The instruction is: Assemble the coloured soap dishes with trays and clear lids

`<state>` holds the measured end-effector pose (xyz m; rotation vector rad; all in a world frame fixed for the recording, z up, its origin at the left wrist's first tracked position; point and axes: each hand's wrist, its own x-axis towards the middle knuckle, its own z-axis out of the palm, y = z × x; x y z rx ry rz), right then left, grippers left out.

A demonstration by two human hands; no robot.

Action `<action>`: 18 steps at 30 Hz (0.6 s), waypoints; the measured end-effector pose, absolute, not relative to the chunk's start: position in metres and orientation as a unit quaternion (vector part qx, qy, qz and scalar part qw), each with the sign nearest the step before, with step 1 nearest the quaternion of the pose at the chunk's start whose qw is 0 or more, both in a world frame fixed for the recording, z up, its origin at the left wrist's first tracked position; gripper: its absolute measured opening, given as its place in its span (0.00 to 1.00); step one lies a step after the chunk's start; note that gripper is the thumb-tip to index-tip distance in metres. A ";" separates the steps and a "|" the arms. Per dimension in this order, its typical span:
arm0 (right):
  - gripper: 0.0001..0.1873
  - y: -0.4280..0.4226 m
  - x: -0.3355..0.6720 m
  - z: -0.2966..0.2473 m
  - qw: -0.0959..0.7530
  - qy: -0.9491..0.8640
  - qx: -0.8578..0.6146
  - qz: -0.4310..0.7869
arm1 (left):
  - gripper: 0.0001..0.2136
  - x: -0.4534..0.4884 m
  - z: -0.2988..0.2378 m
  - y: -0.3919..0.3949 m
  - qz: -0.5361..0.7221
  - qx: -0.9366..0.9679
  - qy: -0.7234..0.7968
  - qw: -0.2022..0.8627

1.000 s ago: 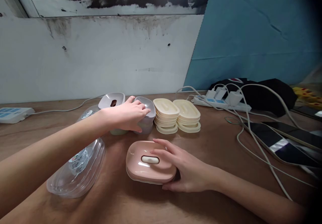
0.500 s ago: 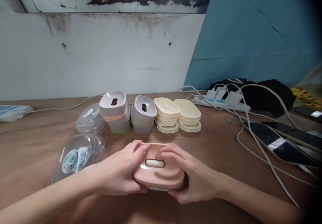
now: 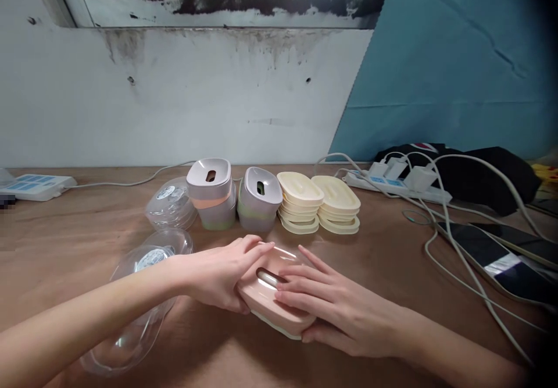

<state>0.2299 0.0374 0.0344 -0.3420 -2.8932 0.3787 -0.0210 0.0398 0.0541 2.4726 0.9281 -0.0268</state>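
- The pink box (image 3: pixel 271 306) sits just below the centre of the frame, between both hands, turned at a slant; a dark-edged oval slot shows in its glossy top and a pale rim along its lower edge. Whether its base touches the worktop (image 3: pixel 383 266) cannot be told.
- The left hand (image 3: pixel 222 274) grips the box's left end, fingers close together over the upper edge and thumb low on the near side.
- The right hand (image 3: pixel 337 303) clasps the right end, its fingers spread across the top beside the slot, thumb against the lower right corner.
- Above the box, near the middle of the frame, stand two lilac-grey stacks: the left stack (image 3: pixel 211 194) with a peach band and green base, the right stack (image 3: pixel 258 206) with a greenish band.
- Just right of them are two cream piles, the left pile (image 3: pixel 300 202) and the right pile (image 3: pixel 339 202), side by side.
- Clear plastic covers (image 3: pixel 171 205) lie left of centre; others lie lower left, partly behind the left forearm.
- At centre right, a power strip (image 3: pixel 396 185) carries white plugs, before a black fabric bundle (image 3: pixel 473 181).
- White cables (image 3: pixel 444 207) trail over dark flat devices (image 3: pixel 521 277) at right.
- Another power strip lies at far left (image 3: pixel 39 186).
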 end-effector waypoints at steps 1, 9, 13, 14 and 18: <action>0.20 0.037 0.228 0.034 0.101 -0.980 -0.115 0.124 | 0.47 -0.020 0.056 0.040 -0.017 0.906 0.342 0.248; 0.20 0.046 0.237 0.052 0.258 -0.935 -0.198 0.144 | 0.55 -0.023 0.070 0.009 0.070 0.873 0.480 0.053; 0.14 0.068 0.223 0.079 0.384 -0.860 -0.324 0.085 | 0.46 -0.034 0.073 -0.018 0.149 0.857 0.491 -0.043; 0.12 0.078 0.214 0.084 0.387 -0.853 -0.347 0.054 | 0.45 -0.038 0.074 -0.023 0.151 0.856 0.491 -0.061; 0.12 0.116 0.173 0.089 0.360 -0.842 -0.399 -0.055 | 0.41 -0.064 0.064 -0.042 0.151 0.812 0.546 -0.142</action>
